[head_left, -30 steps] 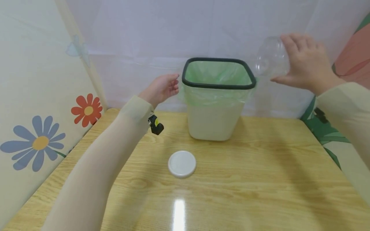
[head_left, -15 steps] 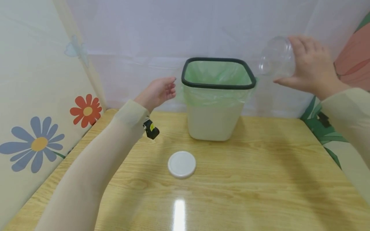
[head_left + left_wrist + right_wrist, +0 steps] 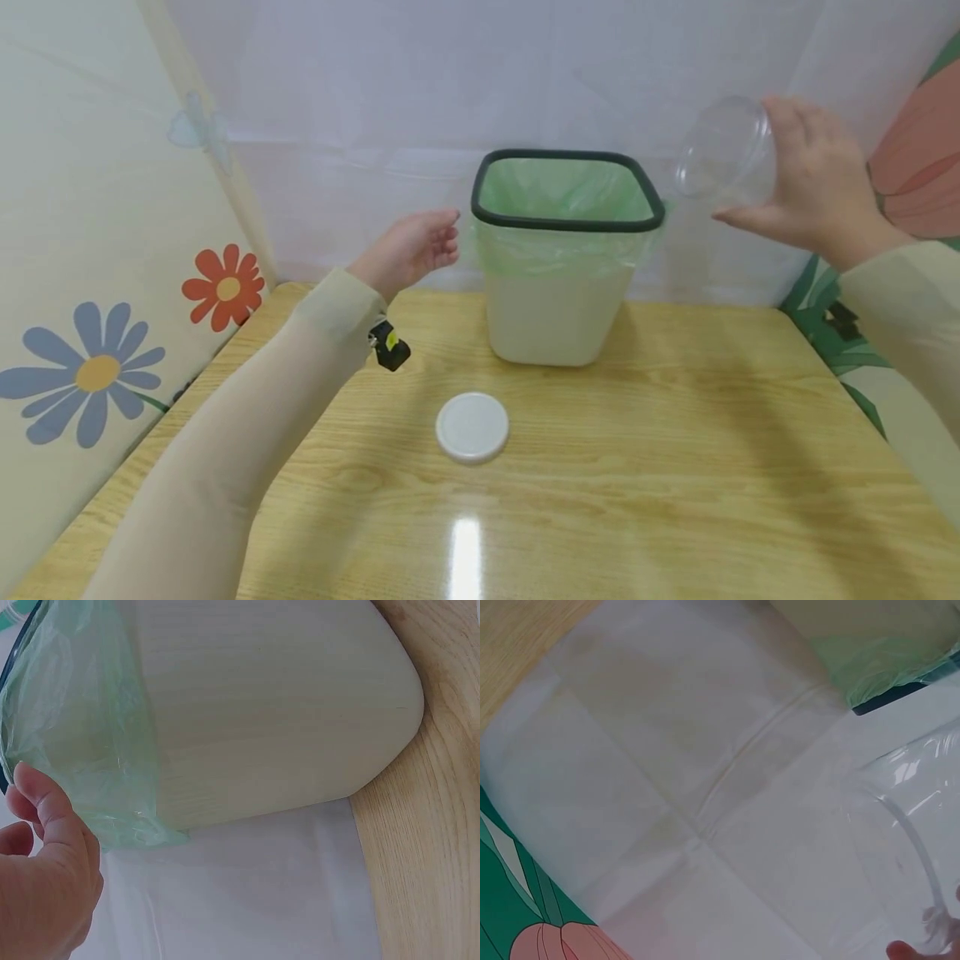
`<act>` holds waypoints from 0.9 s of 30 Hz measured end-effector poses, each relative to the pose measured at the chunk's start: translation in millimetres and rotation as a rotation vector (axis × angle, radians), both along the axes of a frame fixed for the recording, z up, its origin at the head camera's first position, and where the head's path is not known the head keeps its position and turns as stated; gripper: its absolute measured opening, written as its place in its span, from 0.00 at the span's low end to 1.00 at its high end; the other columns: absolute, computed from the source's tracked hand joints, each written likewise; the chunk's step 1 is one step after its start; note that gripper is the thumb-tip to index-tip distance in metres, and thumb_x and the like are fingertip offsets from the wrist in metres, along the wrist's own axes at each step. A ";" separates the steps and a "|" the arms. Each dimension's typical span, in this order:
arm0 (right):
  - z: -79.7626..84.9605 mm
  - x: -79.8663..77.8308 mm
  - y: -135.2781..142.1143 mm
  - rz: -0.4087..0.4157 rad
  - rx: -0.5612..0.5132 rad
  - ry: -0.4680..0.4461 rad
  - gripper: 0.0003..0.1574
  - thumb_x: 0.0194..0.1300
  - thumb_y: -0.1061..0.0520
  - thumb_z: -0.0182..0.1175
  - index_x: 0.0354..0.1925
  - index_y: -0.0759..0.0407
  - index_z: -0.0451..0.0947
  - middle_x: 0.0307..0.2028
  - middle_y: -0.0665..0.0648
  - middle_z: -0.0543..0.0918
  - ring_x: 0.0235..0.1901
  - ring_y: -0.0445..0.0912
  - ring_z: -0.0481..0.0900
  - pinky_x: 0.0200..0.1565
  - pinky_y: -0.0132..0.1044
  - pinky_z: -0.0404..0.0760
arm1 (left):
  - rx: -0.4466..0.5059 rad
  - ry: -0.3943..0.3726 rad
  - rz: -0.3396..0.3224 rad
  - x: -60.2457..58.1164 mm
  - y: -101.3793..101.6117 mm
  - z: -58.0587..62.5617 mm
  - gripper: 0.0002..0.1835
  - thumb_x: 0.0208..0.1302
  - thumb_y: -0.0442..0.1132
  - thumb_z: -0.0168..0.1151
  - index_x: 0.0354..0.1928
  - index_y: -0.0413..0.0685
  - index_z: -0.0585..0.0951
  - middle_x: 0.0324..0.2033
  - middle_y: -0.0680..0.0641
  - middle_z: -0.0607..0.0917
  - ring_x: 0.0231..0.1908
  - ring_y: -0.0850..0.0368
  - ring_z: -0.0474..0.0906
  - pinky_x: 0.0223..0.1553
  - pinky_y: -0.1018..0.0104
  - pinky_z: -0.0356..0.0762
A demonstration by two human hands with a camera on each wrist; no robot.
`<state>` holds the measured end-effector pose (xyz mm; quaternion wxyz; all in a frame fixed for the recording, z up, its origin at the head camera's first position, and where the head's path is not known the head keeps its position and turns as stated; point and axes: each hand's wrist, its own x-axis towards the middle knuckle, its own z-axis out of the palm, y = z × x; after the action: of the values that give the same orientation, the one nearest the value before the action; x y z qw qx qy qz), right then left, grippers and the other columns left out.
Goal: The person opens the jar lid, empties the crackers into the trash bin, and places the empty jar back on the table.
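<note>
In the head view my right hand [image 3: 821, 179] grips a clear, see-through jar [image 3: 723, 150] to the right of the bin, above the table. The jar lies tilted, and its round end faces up and left. Only fingertips and part of the jar [image 3: 911, 847] show in the right wrist view. My left hand [image 3: 412, 250], its fingers loosely curled around nothing, hovers just left of the bin [image 3: 558, 304]. That pale bin has a black rim and a green bag [image 3: 82, 735] folded over it. A round white lid [image 3: 472, 427] lies flat on the table.
The wooden table [image 3: 675, 467] backs onto a hanging white sheet [image 3: 360, 100]. A flower-patterned wall [image 3: 82, 208] borders the left side; a green and pink leafy print [image 3: 926, 158] borders the right.
My right hand has carried the jar a little right and down, and the jar has turned. My left hand has drifted slightly left and down, away from the rim. Bin and lid stay put.
</note>
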<state>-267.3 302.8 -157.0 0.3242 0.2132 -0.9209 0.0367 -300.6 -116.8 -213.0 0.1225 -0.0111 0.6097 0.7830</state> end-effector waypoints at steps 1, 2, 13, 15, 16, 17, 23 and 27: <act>-0.6 0.6 0.6 0.000 0.003 0.005 0.71 0.42 0.54 0.77 0.74 0.65 0.44 0.67 0.75 0.57 0.65 0.70 0.56 0.62 0.70 0.56 | 0.000 0.000 -0.002 0.4 -0.1 -0.7 0.05 0.74 0.37 0.51 0.45 0.44 0.72 0.30 0.49 0.73 0.29 0.60 0.70 0.31 0.73 0.77; -1.1 1.4 1.2 -0.001 0.004 0.010 0.71 0.42 0.54 0.76 0.74 0.65 0.44 0.67 0.75 0.57 0.65 0.70 0.56 0.62 0.70 0.56 | 0.004 0.000 -0.003 0.8 -0.2 -1.5 0.05 0.74 0.37 0.51 0.45 0.44 0.73 0.30 0.48 0.73 0.29 0.60 0.70 0.31 0.73 0.76; -4.0 6.2 7.3 0.035 -0.012 0.050 0.69 0.43 0.46 0.74 0.73 0.65 0.47 0.66 0.75 0.60 0.64 0.70 0.58 0.61 0.69 0.58 | 0.012 0.008 -0.001 4.7 2.5 -4.3 0.06 0.74 0.37 0.51 0.48 0.44 0.73 0.30 0.48 0.73 0.28 0.60 0.71 0.30 0.72 0.76; -4.9 6.1 7.9 0.040 -0.015 0.054 0.69 0.43 0.45 0.74 0.73 0.65 0.47 0.65 0.75 0.60 0.64 0.70 0.59 0.60 0.70 0.59 | 0.009 0.005 -0.001 5.2 2.2 -4.6 0.06 0.74 0.37 0.51 0.47 0.44 0.73 0.31 0.48 0.73 0.29 0.60 0.71 0.30 0.72 0.76; -5.4 6.2 8.3 0.041 -0.015 0.055 0.69 0.44 0.44 0.73 0.73 0.65 0.47 0.66 0.75 0.60 0.64 0.69 0.58 0.60 0.70 0.59 | 0.006 0.003 0.000 5.6 2.0 -4.7 0.06 0.74 0.37 0.51 0.47 0.44 0.73 0.30 0.48 0.73 0.29 0.60 0.70 0.30 0.72 0.76; -6.0 6.6 8.4 0.041 -0.016 0.055 0.69 0.44 0.42 0.73 0.73 0.65 0.47 0.65 0.75 0.60 0.64 0.69 0.58 0.60 0.70 0.59 | 0.003 0.002 0.001 6.0 1.7 -4.9 0.06 0.74 0.37 0.51 0.47 0.44 0.73 0.30 0.49 0.73 0.29 0.60 0.70 0.30 0.72 0.76; -11.3 8.2 9.4 0.041 -0.029 0.073 0.79 0.44 0.11 0.49 0.73 0.66 0.47 0.65 0.75 0.61 0.63 0.70 0.59 0.62 0.68 0.59 | 0.002 -0.001 0.002 6.9 -1.2 -8.0 0.12 0.75 0.37 0.50 0.56 0.41 0.71 0.30 0.48 0.74 0.28 0.59 0.71 0.31 0.72 0.77; -14.7 8.9 9.9 0.047 -0.040 0.092 0.85 0.38 0.05 0.34 0.73 0.66 0.47 0.64 0.76 0.61 0.62 0.70 0.60 0.62 0.68 0.59 | 0.008 0.005 -0.001 6.7 -2.7 -9.3 0.11 0.75 0.36 0.49 0.54 0.41 0.72 0.29 0.48 0.74 0.26 0.60 0.71 0.30 0.72 0.77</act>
<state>-258.4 312.6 -171.7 0.3693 0.2298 -0.8989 0.0531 -293.9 -119.5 -222.3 0.1214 -0.0085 0.6071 0.7853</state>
